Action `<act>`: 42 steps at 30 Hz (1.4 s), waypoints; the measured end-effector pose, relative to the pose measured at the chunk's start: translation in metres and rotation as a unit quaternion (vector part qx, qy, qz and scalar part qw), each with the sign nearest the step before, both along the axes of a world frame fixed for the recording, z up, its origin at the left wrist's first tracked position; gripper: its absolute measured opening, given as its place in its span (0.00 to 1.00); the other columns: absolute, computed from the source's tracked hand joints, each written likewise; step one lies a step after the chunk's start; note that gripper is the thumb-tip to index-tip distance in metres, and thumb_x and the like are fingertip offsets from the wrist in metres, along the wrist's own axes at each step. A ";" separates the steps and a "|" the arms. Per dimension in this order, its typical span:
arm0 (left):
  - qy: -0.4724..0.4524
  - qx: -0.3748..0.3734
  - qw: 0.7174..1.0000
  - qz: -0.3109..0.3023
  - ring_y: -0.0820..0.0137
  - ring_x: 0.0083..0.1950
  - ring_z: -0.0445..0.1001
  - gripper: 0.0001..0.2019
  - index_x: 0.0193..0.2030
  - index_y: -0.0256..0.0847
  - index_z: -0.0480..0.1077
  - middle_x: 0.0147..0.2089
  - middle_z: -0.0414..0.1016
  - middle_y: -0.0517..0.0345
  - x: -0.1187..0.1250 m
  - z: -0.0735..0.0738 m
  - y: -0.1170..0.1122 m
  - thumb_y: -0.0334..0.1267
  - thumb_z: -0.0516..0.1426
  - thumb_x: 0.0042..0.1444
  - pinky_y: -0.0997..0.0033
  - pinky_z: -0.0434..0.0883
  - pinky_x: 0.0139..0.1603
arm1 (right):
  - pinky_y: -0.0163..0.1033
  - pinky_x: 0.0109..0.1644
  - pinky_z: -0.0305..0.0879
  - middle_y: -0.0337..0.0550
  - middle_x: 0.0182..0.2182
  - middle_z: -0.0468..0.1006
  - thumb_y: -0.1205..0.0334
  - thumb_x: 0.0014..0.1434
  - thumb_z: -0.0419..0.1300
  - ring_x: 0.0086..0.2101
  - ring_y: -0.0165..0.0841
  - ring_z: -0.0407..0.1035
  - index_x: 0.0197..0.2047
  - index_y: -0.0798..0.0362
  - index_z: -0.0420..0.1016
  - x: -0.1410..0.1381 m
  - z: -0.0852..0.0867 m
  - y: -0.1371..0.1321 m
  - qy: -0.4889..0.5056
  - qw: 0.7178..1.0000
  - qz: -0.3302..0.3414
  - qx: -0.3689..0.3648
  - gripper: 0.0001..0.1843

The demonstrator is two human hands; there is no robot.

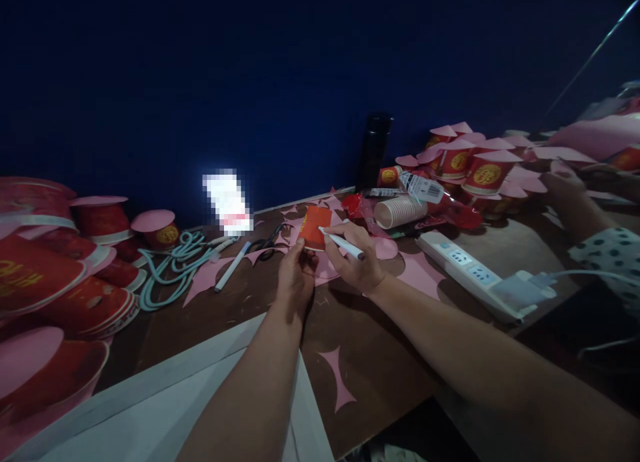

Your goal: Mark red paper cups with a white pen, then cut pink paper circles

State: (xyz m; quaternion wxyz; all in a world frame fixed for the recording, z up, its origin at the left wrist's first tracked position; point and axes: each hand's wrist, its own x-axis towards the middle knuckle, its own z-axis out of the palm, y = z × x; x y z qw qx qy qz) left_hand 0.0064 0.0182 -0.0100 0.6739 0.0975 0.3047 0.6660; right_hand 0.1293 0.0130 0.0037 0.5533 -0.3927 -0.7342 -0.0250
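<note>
My left hand (pixel 297 275) grips a red paper cup (pixel 315 226) at its lower left, above the brown table. Held between the fingers of my right hand (pixel 357 255) is a white marker (pixel 347 243), its tip at the cup's right side. Whether the tip touches the cup I cannot tell. Pink paper scraps (pixel 327 267) lie beneath and around the cup. Black-handled scissors (pixel 267 249) rest to the left, beside a second white marker (pixel 233 267).
Red cups with pink paper discs stand at the left (pixel 160 230) and right (pixel 485 172). A power strip (pixel 473 272), stacked paper cups (pixel 400 212), a black bottle (pixel 375 149), a coiled cable (pixel 173 269) and a lit phone (pixel 227 202) surround the hands. A co-worker's hand (pixel 565 189) is at the right.
</note>
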 end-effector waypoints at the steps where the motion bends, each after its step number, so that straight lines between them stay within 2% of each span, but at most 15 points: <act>1: -0.001 -0.003 1.000 0.001 0.82 0.21 0.66 0.04 0.30 0.35 0.69 0.23 0.70 0.64 0.000 0.000 0.000 0.30 0.60 0.48 0.82 0.63 0.25 | 0.42 0.46 0.64 0.42 0.34 0.77 0.64 0.58 0.57 0.37 0.35 0.72 0.41 0.50 0.72 0.000 0.000 0.000 0.000 1.000 0.001 0.000 0.07; 14: 0.004 0.000 1.000 0.003 0.81 0.22 0.66 0.04 0.31 0.35 0.69 0.23 0.69 0.64 0.000 0.001 -0.001 0.29 0.61 0.47 0.81 0.64 0.25 | 0.42 0.44 0.64 0.42 0.33 0.77 0.66 0.56 0.59 0.37 0.34 0.71 0.40 0.50 0.72 0.000 -0.001 0.001 -0.003 1.000 -0.014 0.010 0.07; 42: 0.003 -0.002 1.000 0.004 0.82 0.21 0.66 0.04 0.31 0.36 0.69 0.23 0.70 0.64 0.000 0.003 -0.003 0.29 0.61 0.47 0.82 0.64 0.25 | 0.40 0.42 0.64 0.43 0.34 0.77 0.63 0.59 0.56 0.36 0.34 0.71 0.40 0.51 0.72 0.001 0.000 0.002 0.010 0.999 -0.031 0.000 0.07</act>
